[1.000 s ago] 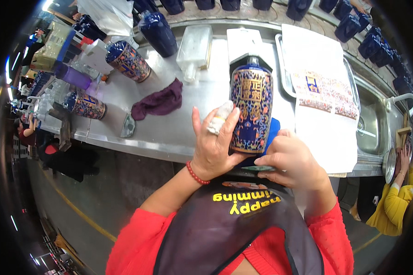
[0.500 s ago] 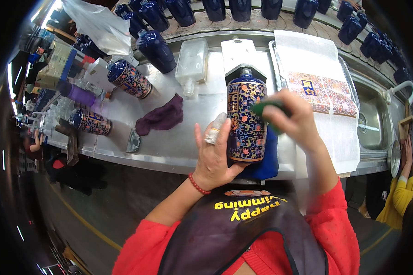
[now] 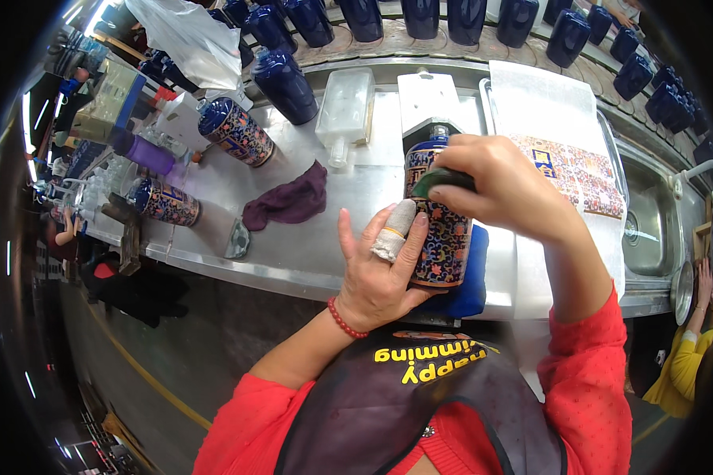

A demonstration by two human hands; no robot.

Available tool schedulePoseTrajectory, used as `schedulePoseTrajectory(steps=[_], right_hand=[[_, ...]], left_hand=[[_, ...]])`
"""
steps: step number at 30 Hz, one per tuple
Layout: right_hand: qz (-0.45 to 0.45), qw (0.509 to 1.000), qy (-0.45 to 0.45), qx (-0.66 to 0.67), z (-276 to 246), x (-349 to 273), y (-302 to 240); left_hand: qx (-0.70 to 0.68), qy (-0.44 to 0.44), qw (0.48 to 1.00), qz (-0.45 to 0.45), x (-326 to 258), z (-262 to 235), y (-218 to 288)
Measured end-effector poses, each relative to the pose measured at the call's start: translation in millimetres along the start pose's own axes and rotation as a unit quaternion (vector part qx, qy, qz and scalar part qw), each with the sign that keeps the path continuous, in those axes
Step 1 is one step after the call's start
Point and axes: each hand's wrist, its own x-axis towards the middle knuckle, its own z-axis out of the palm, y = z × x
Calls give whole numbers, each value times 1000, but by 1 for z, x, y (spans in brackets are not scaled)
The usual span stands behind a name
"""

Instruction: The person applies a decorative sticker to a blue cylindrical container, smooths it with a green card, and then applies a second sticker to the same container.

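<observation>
Both hands meet on one patterned blue bottle (image 3: 440,226) held upright between them, its long axis running straight away from the person toward the back of the counter (image 3: 293,261). The left hand (image 3: 380,273) — a bandaged finger among those pressed to the glaze — cups the bottle's lower body from its left side, fingers spread and wrapped against it. The right hand (image 3: 503,186) comes down over the shoulder from the right, clenched on a small dark green pad (image 3: 436,180) that lies flat against the upper body just below the neck. Of the two, the left sits nearer the base and the right nearer the top, so the bottle is braced low and worked high. Under its foot — a blue cushion (image 3: 471,281) on the near edge of the counter.

Left of the hands, a crumpled purple cloth (image 3: 289,202) lies on the steel, and farther left two more patterned bottles (image 3: 238,131) rest on their sides. Right of the hands, a sheet of printed decals (image 3: 578,170) lies on white paper, with a sink (image 3: 650,214) beyond it. Plain dark blue bottles (image 3: 420,16) stand in a row well beyond the hands.
</observation>
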Motion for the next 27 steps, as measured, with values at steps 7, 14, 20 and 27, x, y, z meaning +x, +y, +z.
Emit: schedulePoseTrajectory(steps=[7,14,20,27], right_hand=[[-49,998,-31,36,-2,15,4],[-158,966,11,-203,1,4,-43],[97,990,78,-61,-13,31,-25],[-116,986,-75,97,-5,1,-27]], left_hand=[[22,-5,1000,1,3,-2,2],[-20,9,1000,-9,-3,0,6],[-40,7,999,-10,-12,6,1],[-66,23,997,-33,-17,8,-1]])
